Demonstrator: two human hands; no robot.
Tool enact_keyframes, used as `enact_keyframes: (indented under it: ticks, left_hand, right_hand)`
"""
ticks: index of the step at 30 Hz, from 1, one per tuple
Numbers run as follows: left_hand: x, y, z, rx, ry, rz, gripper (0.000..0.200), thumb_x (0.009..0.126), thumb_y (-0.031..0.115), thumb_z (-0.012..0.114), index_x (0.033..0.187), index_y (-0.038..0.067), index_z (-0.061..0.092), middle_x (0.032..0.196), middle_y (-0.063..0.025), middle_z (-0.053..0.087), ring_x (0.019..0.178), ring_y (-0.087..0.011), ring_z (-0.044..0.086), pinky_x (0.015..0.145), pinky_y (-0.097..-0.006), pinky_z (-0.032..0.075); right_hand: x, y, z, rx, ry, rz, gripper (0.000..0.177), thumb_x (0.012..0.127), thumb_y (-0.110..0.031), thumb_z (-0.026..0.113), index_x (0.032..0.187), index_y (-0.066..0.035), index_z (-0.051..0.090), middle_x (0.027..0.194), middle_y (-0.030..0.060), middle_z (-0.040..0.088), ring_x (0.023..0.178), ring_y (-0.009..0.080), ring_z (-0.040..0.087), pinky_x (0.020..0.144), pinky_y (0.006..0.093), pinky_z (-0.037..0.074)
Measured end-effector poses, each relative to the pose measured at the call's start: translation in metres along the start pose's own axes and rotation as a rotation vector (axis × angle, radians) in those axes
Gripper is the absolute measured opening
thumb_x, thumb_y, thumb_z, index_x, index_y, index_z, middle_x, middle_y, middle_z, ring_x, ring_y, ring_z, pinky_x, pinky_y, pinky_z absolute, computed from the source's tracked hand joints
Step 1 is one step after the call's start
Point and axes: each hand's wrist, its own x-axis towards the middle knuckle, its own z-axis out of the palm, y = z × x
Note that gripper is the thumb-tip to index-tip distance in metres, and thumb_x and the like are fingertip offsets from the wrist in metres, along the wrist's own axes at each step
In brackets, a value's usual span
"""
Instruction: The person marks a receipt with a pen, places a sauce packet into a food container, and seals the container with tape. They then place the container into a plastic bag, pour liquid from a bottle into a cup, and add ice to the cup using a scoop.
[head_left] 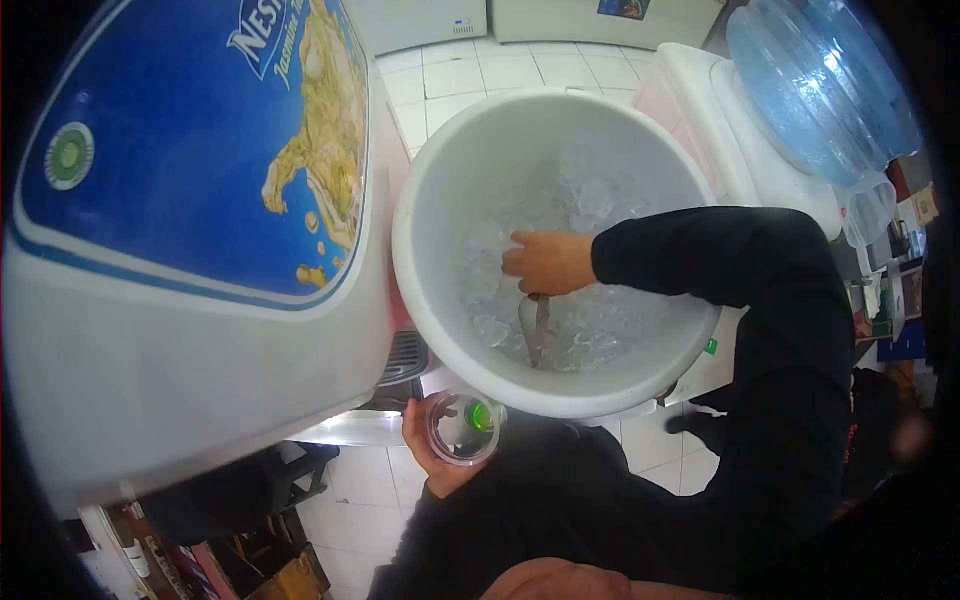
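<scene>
My right hand (549, 263) is closed around the handle of a scoop (534, 330), inside a large white tub (430, 180). The scoop points down among clear ice pieces (595, 200) at the bottom of the tub. Below the tub's near rim, my left hand (440, 468) is wrapped round a clear plastic cup (465, 455). The cup's open top faces up, and a green spot shows inside it; what makes the spot is unclear.
A blue and white drink dispenser (190, 340) stands close on the left of the tub. At the right is a water dispenser (780, 165) with a large blue bottle (800, 90). Part of another person (880, 430) shows at the lower right.
</scene>
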Motion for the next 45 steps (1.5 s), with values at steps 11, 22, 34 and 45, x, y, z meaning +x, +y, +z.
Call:
enact_keyframes:
  ticks: [11,22,34,45]
  left_hand:
    - [0.023,-0.009,0.007,-0.119,-0.063,-0.009,0.128,0.048,0.022,0.091,0.148,0.003,0.014,0.128,-0.0166,0.051,0.112,-0.0285,0.055,0.086,-0.0379,0.046]
    - [0.014,0.005,0.001,-0.278,-0.032,-0.037,0.119,0.056,0.021,0.085,0.149,0.005,0.012,0.129,-0.0155,0.052,0.112,-0.0283,0.055,0.086,-0.0347,0.045]
    - [0.021,-0.026,-0.013,-0.248,-0.007,0.098,0.118,0.062,0.041,0.087,0.147,0.001,0.017,0.127,-0.0161,0.052,0.11,-0.0308,0.058,0.091,-0.04,0.048]
    - [0.054,0.027,-0.008,-0.032,-0.203,0.283,0.116,0.073,0.047,0.08,0.149,-0.002,0.007,0.132,-0.0199,0.046,0.111,-0.0331,0.057,0.094,-0.0438,0.048]
  right_hand:
    - [0.022,-0.005,-0.059,0.152,-0.348,0.468,0.009,0.073,-0.021,0.064,0.075,-0.017,0.072,0.071,0.0028,0.068,0.062,0.0241,0.065,0.048,0.0377,0.043]
    - [0.04,-0.055,0.007,0.74,-0.45,0.518,0.03,0.081,-0.032,0.059,0.087,-0.005,0.072,0.09,0.0157,0.07,0.083,0.0332,0.067,0.069,0.043,0.053]
    - [-0.005,-0.002,-0.014,1.179,0.041,0.827,0.046,0.092,-0.039,0.046,0.063,-0.007,0.064,0.059,0.0085,0.061,0.055,0.0217,0.056,0.054,0.0382,0.045]
    - [-0.013,0.02,-0.04,1.258,-0.031,0.852,0.041,0.084,-0.045,0.052,0.07,-0.009,0.066,0.051,0.0011,0.05,0.044,0.0137,0.045,0.044,0.0296,0.037]
